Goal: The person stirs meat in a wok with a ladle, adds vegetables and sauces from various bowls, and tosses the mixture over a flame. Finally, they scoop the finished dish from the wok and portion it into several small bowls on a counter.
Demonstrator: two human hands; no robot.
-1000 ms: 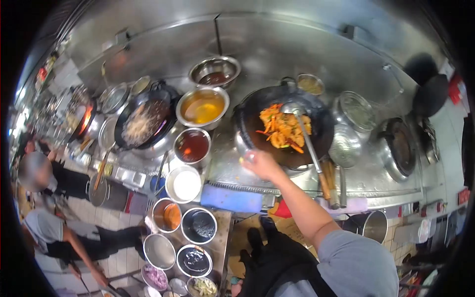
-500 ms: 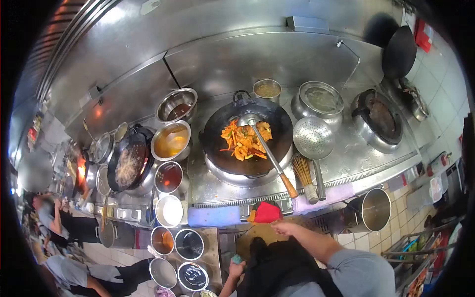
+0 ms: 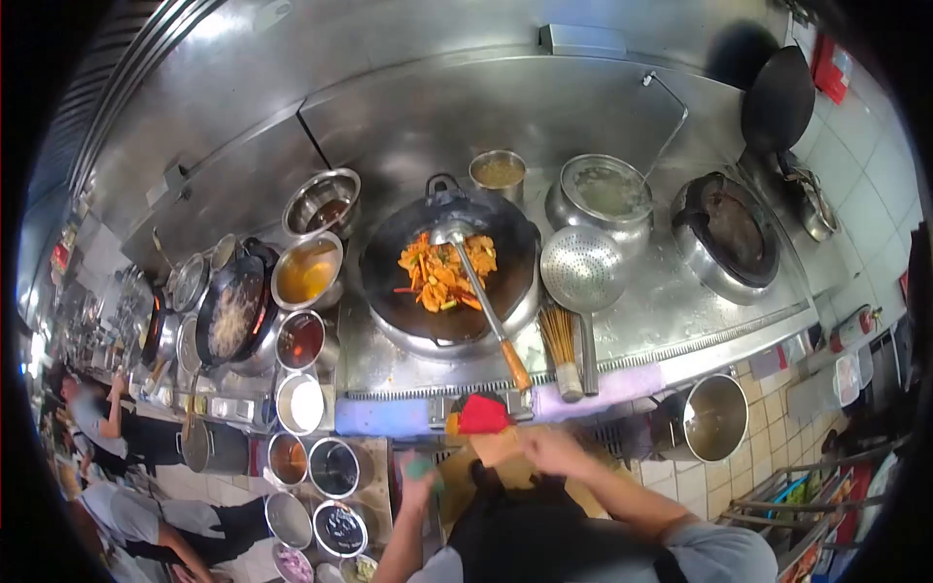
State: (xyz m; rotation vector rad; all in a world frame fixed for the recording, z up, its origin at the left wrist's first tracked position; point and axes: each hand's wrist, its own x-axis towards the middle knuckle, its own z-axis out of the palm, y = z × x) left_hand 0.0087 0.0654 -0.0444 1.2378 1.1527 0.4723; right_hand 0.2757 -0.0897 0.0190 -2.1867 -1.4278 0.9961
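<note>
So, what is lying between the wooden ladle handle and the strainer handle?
A stick brush lies between the ladle handle and the strainer handle, as the head view shows.

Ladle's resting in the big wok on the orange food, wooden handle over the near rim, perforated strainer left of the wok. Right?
Wrong side for the strainer: the head view shows it right of the big wok. Ladle, orange food and handle are as you say.
</note>
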